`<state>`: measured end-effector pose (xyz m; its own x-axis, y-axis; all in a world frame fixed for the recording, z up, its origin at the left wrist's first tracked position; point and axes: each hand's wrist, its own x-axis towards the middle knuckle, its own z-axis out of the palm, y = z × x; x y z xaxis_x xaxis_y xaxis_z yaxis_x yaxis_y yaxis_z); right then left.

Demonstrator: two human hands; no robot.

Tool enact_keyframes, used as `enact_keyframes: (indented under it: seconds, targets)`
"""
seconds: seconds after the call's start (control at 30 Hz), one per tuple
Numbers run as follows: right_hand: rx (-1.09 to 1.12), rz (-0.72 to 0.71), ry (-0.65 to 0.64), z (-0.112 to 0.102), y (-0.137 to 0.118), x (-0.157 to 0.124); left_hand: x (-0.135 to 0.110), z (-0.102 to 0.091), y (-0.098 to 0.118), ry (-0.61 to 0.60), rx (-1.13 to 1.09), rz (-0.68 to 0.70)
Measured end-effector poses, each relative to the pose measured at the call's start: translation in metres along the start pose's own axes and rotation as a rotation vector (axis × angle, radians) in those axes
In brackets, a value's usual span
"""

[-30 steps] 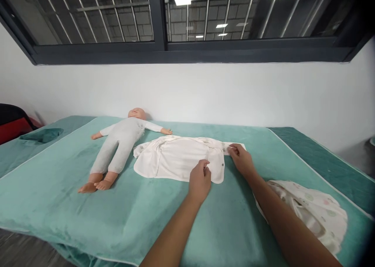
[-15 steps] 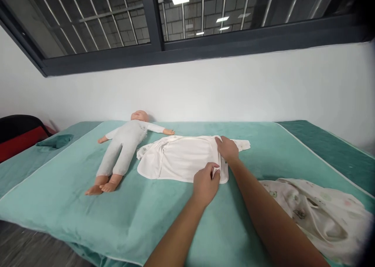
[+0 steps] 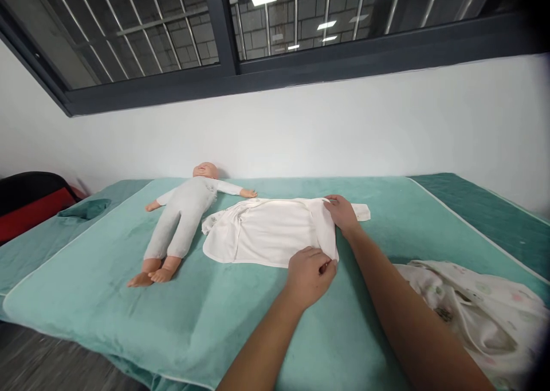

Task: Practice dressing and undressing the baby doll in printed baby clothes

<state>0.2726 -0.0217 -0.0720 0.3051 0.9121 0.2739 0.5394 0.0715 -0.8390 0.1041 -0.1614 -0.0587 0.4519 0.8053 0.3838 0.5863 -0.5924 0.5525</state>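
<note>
A white baby garment lies spread flat on the teal padded mat. My left hand pinches the garment's near right corner, fingers closed on the hem. My right hand rests on the garment's far right edge by its sleeve, fingers curled down on the cloth. A baby doll in a grey suit lies on its back just left of the garment, one arm reaching over the garment's top edge.
A crumpled patterned white cloth lies at the near right of the mat. A darker teal mat adjoins on the right. A red and black object and a dark green cloth sit at the left. The wall runs behind.
The garment's right flap has been folded and smoothed; my left hand slid toward the near right corner, and my right hand moved from the sleeve end onto the garment's upper right edge.
</note>
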Motion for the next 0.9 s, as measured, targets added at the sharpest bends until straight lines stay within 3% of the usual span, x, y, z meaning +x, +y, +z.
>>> enact_keyframes:
  seconds: [0.1, 0.23, 0.37, 0.5, 0.57, 0.77, 0.9]
  targets:
    - [-0.098, -0.082, 0.029, 0.002, -0.004, -0.008, -0.003, -0.002, 0.003, 0.008, 0.061, 0.111]
    - [-0.21, -0.258, 0.033, 0.003, -0.016, -0.02, -0.006, -0.004, 0.007, 0.104, 0.09, 0.164]
    - [-0.317, -0.469, -0.039, 0.009, -0.02, -0.026, -0.006, -0.003, 0.006, 0.025, 0.067, 0.221]
    - [-0.469, -0.501, -0.265, 0.021, -0.012, -0.032, -0.006, -0.001, 0.005, -0.001, 0.039, 0.246]
    - [-0.541, -0.489, -0.304, 0.026, -0.009, -0.034, -0.006, -0.001, 0.005, 0.006, 0.035, 0.242]
    - [-0.596, -0.449, -0.282, 0.028, -0.015, -0.038, -0.005, -0.003, 0.006, 0.048, 0.049, 0.147]
    - [-0.518, -0.459, -0.209, 0.024, -0.02, -0.047, -0.01, -0.008, 0.005, 0.168, 0.017, 0.007]
